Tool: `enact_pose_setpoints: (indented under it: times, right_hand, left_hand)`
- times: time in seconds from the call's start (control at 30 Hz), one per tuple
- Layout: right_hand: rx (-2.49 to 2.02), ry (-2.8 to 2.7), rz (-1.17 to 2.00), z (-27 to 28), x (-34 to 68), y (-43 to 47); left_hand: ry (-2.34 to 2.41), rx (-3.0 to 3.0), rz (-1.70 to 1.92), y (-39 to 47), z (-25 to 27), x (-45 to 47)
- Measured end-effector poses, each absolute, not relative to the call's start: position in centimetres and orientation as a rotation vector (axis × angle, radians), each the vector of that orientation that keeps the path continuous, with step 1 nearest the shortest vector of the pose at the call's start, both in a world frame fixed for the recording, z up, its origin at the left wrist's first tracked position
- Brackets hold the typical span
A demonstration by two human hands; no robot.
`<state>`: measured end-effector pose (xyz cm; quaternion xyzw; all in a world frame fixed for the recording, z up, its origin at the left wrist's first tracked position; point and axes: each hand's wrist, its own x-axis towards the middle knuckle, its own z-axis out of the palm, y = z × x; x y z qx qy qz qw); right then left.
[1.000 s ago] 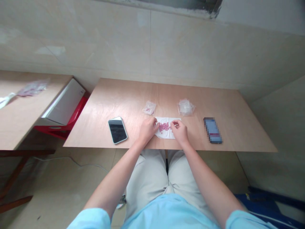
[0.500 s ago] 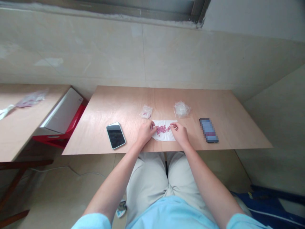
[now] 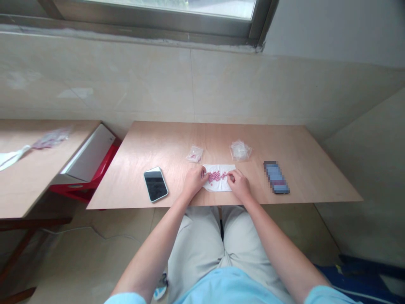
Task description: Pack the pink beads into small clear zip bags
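Small pink-red beads (image 3: pixel 214 176) lie loosely in a band across a white cloth or tissue (image 3: pixel 220 187) near the table's front edge. At the cloth's left side is my left hand (image 3: pixel 194 180), its fingers curled and closed beside the beads. My right hand (image 3: pixel 239 183) rests at the right side with thumb and fingertips pinched close to the thin end of the band. Whatever either hand pinches is too small to make out. Behind the cloth sit a small clear bag (image 3: pixel 195 154) with a few reddish bits and a pile of clear plastic bags (image 3: pixel 240 150).
A phone with a pale edge (image 3: pixel 155 184) lies to the left on the wooden table (image 3: pixel 171 139). Another phone (image 3: pixel 276 177) is on the right. A second table (image 3: pixel 34 177), a red stool (image 3: pixel 104 169) and the wall (image 3: pixel 152 84) are around.
The camera view has tilted up a little, so more of the window shows. My right hand's fingers have shifted slightly at the cloth's right side; my left hand stays nearly in place.
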<state>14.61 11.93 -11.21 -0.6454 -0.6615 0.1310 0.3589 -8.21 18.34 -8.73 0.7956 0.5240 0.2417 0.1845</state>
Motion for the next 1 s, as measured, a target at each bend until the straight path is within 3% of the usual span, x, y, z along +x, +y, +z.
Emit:
enact_pose_setpoints:
  times: [1.0]
  right_hand:
    - [-1.652,-1.746,0.306,-11.62,14.42,11.90]
  left_hand:
    - [1.482,2.280,0.675,18.70,-9.46,-8.13]
